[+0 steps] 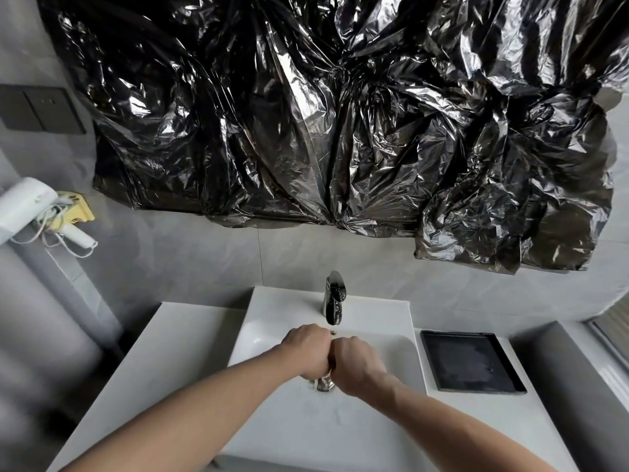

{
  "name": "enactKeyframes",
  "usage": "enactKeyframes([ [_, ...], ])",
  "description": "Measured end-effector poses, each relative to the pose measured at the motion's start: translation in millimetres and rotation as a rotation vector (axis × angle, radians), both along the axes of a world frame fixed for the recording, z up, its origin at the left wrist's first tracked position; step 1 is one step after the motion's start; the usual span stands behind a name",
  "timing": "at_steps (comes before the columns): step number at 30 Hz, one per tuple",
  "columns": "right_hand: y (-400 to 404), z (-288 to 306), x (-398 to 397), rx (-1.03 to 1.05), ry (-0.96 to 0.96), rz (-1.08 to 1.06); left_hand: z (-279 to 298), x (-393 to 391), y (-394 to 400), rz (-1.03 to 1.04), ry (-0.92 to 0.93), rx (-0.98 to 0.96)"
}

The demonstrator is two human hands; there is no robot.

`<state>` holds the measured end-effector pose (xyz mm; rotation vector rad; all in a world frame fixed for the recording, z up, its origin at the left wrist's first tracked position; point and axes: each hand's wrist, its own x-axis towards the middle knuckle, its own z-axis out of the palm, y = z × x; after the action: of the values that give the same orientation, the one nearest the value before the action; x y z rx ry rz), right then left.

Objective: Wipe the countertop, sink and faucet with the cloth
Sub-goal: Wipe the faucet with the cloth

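Two hands meet over the middle of the white sink [272, 321], knuckles up and pressed side by side just in front of the faucet [334, 298]. My left hand [306, 349] and right hand [357, 364] are both clenched, fingers curled under, and between and below them I can see a small wad of greyish material, which I take to be the cloth [325, 383]; most of it is hidden by the fists, so I cannot say how it is folded or exactly how each hand grips it. The wad hangs over the basin, near its centre. The faucet is dark and glossy, standing upright on the back ledge of the sink with its spout pointing toward me.

The sink sits on a pale bench [163, 352] that runs to either side. To the right, on the bench just beside the basin, lies a shallow black tray [473, 362]. Above, crumpled black plastic sheeting [323, 114] covers much of the grey wall. At far left a white hair dryer [30, 206] hangs in a yellow holder, below a dark switch plate [41, 110].
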<state>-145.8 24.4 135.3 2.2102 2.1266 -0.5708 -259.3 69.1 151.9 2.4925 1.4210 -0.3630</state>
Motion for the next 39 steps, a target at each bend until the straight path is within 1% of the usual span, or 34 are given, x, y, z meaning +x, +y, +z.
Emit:
enactKeyframes([
  [2,-5,-3,2,0.051,-0.038,0.053,-4,3,-1,0.078,-0.026,-0.136],
  [4,-8,-10,6,0.099,-0.058,0.084,-9,4,1,0.104,-0.032,-0.236],
  [6,-11,-16,10,0.113,-0.004,0.062,-16,4,2,0.111,-0.052,-0.289],
  [8,-10,-21,16,0.076,0.092,0.005,-22,1,2,0.135,-0.117,-0.285],
  [9,-10,-24,20,0.061,0.137,-0.021,-24,-2,0,0.148,-0.17,-0.254],
  [11,-8,-27,30,0.017,0.246,-0.083,-25,-9,-4,0.134,-0.278,-0.115],
  [13,-6,-24,43,-0.07,0.429,-0.183,-26,-19,-9,0.022,-0.373,0.056],
  [15,-6,-13,53,-0.239,0.668,-0.269,-27,-29,-13,-0.195,-0.455,0.203],
  [17,-5,0,59,-0.492,0.892,-0.304,-31,-33,-14,-0.421,-0.448,0.28],
  [18,-5,6,60,-0.61,0.984,-0.277,-34,-32,-14,-0.484,-0.426,0.294],
  [19,-4,12,58,-0.7,1.036,-0.226,-36,-31,-12,-0.507,-0.412,0.307],
  [20,-3,16,55,-0.768,1.049,-0.163,-38,-29,-10,-0.506,-0.411,0.321],
  [22,-3,20,44,-0.846,1.027,-0.078,-36,-24,-5,-0.487,-0.425,0.383],
  [24,-2,20,32,-0.832,0.988,-0.097,-30,-19,2,-0.449,-0.386,0.446],
  [25,-2,20,27,-0.765,0.924,-0.135,-26,-17,4,-0.432,-0.326,0.458],
  [26,-1,19,23,-0.652,0.811,-0.178,-21,-14,7,-0.41,-0.263,0.448],
  [28,0,17,16,-0.392,0.513,-0.216,-12,-7,8,-0.355,-0.117,0.373],
  [30,1,15,11,-0.209,0.274,-0.147,-2,1,9,-0.324,0.009,0.306],
  [31,1,12,10,-0.144,0.204,-0.12,2,5,8,-0.296,0.033,0.272],
  [34,1,9,13,0.01,0.046,-0.067,5,12,5,-0.172,0.03,0.183],
  [36,1,4,15,0.072,-0.052,-0.027,0,15,4,-0.077,0.004,0.11],
  [39,1,-5,18,0.121,-0.116,0.031,-12,18,2,0.09,-0.071,-0.073],
])
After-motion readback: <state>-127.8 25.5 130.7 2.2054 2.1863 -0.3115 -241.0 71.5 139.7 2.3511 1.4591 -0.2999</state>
